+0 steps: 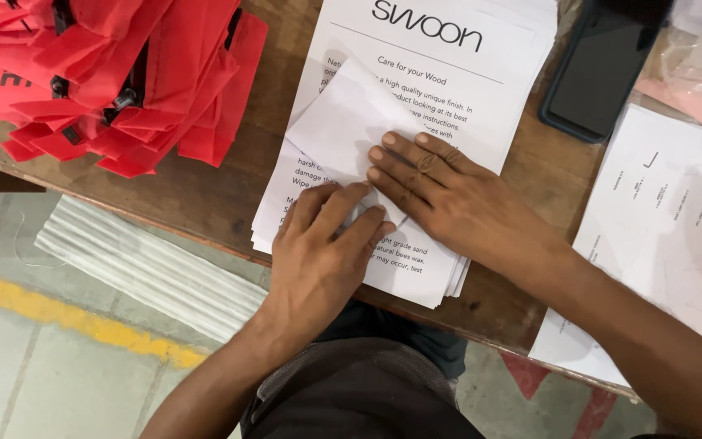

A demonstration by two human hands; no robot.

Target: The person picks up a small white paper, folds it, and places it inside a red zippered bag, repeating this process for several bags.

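Observation:
A stack of white printed leaflets [465, 89] lies on a brown wooden table [229, 187]. The top sheet [343, 122] is folded over, its blank back showing as a slanted white flap. My right hand [440, 191] lies flat on the fold, fingers together and pointing left. My left hand [327, 252] presses flat on the lower left part of the same sheet, fingertips touching the fold's edge. Neither hand grips anything; both rest palm down on the paper.
A heap of red fabric bags [115, 73] with black zips fills the table's left end. A dark phone [603, 65] lies at the top right. More white printed sheets [660, 236] lie at the right. A white ribbed bundle [148, 268] lies on the floor beside a yellow line.

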